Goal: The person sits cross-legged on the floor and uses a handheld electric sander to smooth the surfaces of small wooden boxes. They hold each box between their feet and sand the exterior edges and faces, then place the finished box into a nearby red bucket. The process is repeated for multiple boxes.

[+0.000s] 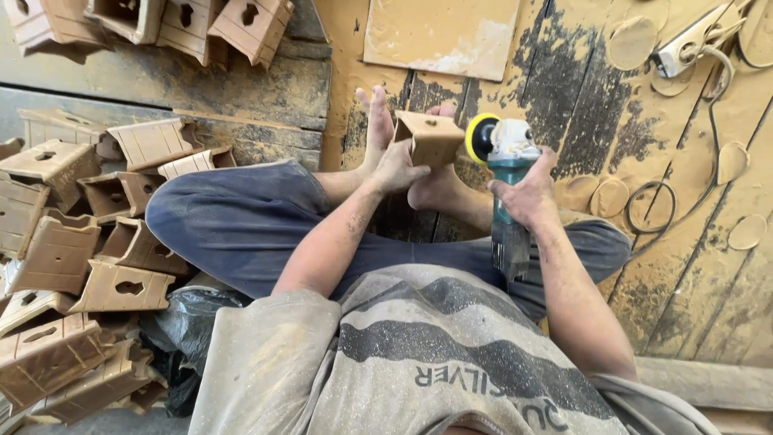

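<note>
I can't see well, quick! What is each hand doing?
Left hand: closed, holding a small wooden piece.
Right hand: closed around a green sanding tool.

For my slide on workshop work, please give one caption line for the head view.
Seated person's left hand holds a small wooden piece against the sanding grinder in the right hand.

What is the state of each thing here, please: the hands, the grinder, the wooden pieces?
left hand: gripping the wooden piece, propped on the feet
wooden piece: held, its side against the sanding disc
right hand: wrapped around the grinder
grinder: held, yellow sanding disc facing the piece
pile of wooden pieces: lying loose, unstacked
used discs: lying flat on the floor
</note>
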